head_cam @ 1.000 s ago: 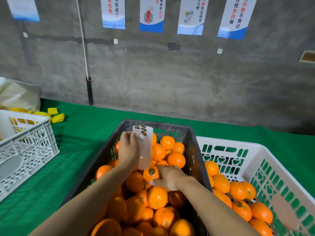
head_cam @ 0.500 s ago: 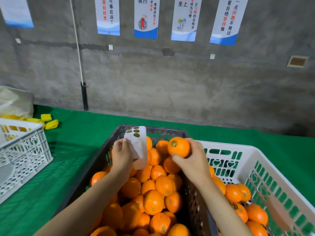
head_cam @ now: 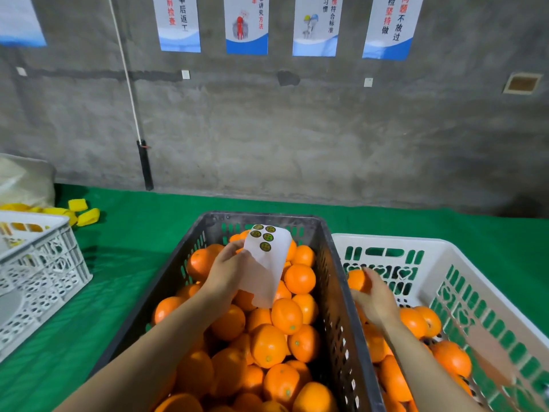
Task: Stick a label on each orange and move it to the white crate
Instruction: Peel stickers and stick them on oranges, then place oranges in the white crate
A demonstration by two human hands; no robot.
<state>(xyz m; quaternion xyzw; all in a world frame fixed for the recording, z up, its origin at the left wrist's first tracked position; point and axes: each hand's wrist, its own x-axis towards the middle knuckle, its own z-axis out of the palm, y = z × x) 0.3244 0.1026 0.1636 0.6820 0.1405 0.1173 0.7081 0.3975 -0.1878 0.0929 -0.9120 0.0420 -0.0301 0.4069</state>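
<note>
A black crate [head_cam: 334, 307] heaped with fruit [head_cam: 269, 344] fills the foreground beneath both forearms. Above the heap, the left hand [head_cam: 227, 273] pinches a translucent sheet [head_cam: 269, 275] by its edge, holding it upright, with five round labels [head_cam: 265, 246] near its top. To that hand's right, across the black wall, the right hand [head_cam: 375, 301] curls round one orange [head_cam: 356, 279]. It holds the orange low inside the white crate [head_cam: 386, 240], just above the pile [head_cam: 451, 356] lying there.

The step in hand appears to be the drop-off. The orange is over its destination and needs only a release, gentle enough not to bruise. After that the hand must cross to the black crate for another, and a label must be peeled.

The orange is bright, smooth and round; its sticker cannot be made out and may be hidden by the fingers. Beyond the hands lie a green cloth [head_cam: 386, 215] and a grey wall hung with posters [head_cam: 246, 25].
</note>
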